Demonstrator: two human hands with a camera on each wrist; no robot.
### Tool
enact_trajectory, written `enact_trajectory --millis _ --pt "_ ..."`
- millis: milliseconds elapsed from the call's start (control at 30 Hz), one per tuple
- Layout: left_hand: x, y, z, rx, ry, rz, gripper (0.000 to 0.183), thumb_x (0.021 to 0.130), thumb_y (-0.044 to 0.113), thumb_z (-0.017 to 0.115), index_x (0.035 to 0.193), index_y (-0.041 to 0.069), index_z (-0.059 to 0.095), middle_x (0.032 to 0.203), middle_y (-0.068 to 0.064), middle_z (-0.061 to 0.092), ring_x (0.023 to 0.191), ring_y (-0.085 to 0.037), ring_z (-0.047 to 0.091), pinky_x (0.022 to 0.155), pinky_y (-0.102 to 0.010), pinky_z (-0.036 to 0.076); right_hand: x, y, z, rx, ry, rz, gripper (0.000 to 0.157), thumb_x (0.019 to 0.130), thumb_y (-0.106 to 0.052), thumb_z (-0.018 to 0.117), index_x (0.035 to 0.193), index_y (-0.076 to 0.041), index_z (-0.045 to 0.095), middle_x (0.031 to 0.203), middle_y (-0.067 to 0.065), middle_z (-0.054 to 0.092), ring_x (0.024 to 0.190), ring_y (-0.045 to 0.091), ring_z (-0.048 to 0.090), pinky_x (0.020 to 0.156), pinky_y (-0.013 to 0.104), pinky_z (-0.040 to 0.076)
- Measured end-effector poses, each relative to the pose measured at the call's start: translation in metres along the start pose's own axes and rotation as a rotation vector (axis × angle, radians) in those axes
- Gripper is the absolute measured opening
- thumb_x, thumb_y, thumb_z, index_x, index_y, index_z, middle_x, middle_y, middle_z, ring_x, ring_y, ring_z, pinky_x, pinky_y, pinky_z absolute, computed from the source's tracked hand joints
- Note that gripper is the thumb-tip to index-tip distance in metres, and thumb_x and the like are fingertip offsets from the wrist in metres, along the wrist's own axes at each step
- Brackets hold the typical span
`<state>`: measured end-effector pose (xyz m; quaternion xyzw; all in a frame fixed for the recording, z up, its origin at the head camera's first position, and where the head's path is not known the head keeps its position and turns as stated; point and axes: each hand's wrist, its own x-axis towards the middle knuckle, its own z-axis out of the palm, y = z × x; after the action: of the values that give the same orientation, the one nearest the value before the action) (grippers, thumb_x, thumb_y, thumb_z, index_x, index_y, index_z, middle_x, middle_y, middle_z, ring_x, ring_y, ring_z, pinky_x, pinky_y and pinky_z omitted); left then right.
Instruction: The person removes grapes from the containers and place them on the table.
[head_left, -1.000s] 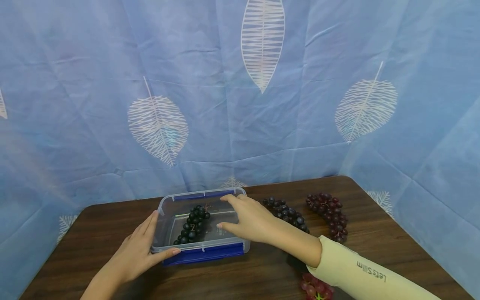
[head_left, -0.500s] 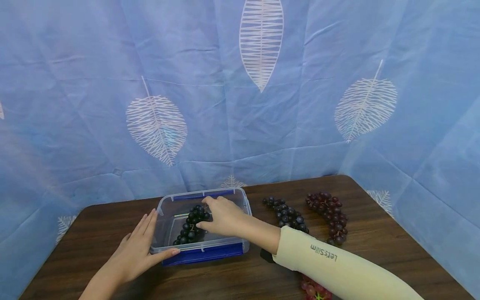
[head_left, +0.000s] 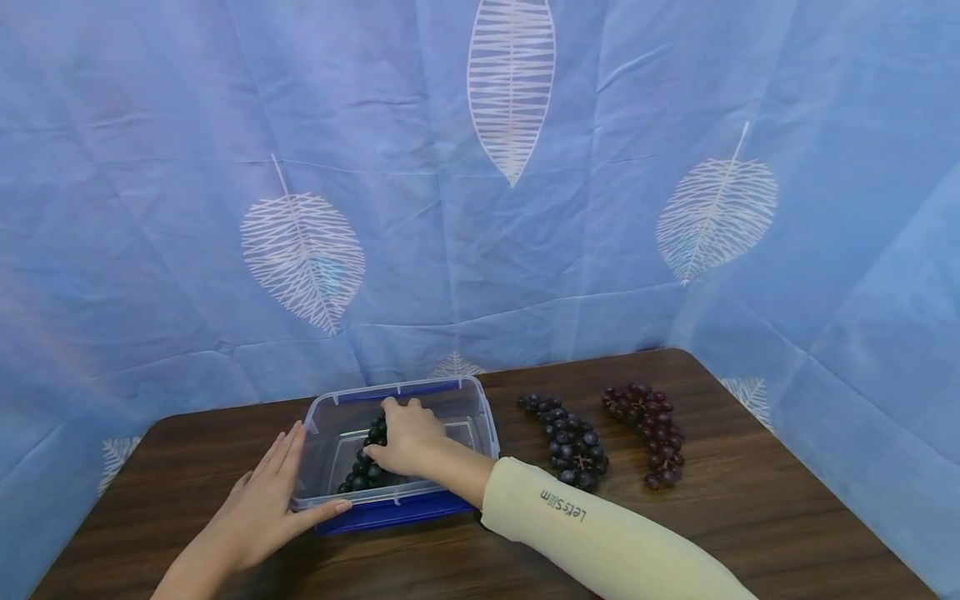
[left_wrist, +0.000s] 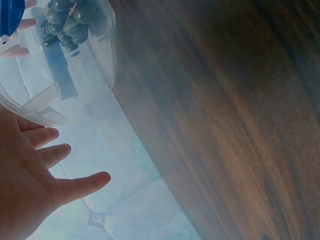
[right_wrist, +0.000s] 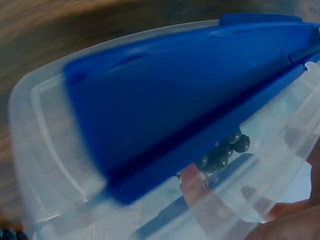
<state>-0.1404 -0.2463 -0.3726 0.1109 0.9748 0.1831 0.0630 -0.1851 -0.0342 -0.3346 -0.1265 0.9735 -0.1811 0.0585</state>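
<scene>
1. Two hands on the job. I see my right hand inside the clear container, fingers curled round the dark grape bunch lying on its floor: right grip grasping.
2. Left hand lies flat against the container's left wall, fingers straight, thumb on the near rim: grip released.
3. Container sits on the counter, blue clip at front.
4. Second dark bunch and red bunch lie right of it, apart.
</scene>
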Motion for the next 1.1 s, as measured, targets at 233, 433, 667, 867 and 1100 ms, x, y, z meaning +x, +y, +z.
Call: enact_trajectory --millis 233,433,667,867,1100 --pt "0.001 -0.004 0.000 0.000 -0.011 -0.006 0.118 0.088 0.074 0.055 0.161 0.005 -0.008 0.163 -0.032 0.004 0.145 -0.058 0.012 0.092 -0.087 0.020 0.010 -0.019 0.014 -0.015 -0.019 0.112 0.071 0.089 -0.051 0.072 0.149 -0.022 0.047 0.139 0.014 0.055 0.117 0.032 0.061 0.085 0.044 0.057" --pt "0.001 -0.005 0.001 -0.001 -0.033 -0.021 0.118 0.088 0.074 0.054 0.160 0.004 -0.008 0.163 -0.032 0.003 0.145 -0.059 0.010 0.092 -0.087 0.019 0.017 -0.039 0.025 -0.006 -0.059 0.246 0.076 0.087 -0.051 0.074 0.152 -0.027 0.042 0.145 0.015 0.048 0.124 0.034 0.057 0.087 0.045 0.057" --pt "0.002 -0.005 0.002 -0.013 -0.063 -0.034 0.118 0.089 0.075 0.052 0.160 0.005 -0.011 0.164 -0.032 0.000 0.145 -0.059 0.008 0.093 -0.087 0.018 0.030 -0.053 0.040 -0.127 -0.094 0.340 0.083 0.083 -0.057 0.075 0.153 -0.029 0.039 0.149 0.013 0.043 0.119 0.034 0.060 0.083 0.038 0.059" --pt "0.003 -0.003 0.003 0.003 -0.031 -0.002 0.118 0.089 0.074 0.053 0.160 0.003 -0.008 0.163 -0.032 0.003 0.144 -0.059 0.011 0.092 -0.086 0.021 0.040 -0.057 0.051 -0.186 -0.106 0.394 0.085 0.083 -0.055 0.075 0.154 -0.028 0.037 0.153 0.015 0.037 0.111 0.039 0.062 0.077 0.038 0.059" --pt "0.004 -0.003 0.004 0.012 -0.015 0.013 0.118 0.089 0.073 0.054 0.160 0.004 -0.009 0.163 -0.033 0.003 0.144 -0.060 0.011 0.090 -0.087 0.022 0.039 -0.062 0.058 -0.271 -0.111 0.410 0.100 0.076 -0.068 0.075 0.157 -0.030 0.031 0.158 0.013 0.030 0.120 0.034 0.055 0.079 0.038 0.057"
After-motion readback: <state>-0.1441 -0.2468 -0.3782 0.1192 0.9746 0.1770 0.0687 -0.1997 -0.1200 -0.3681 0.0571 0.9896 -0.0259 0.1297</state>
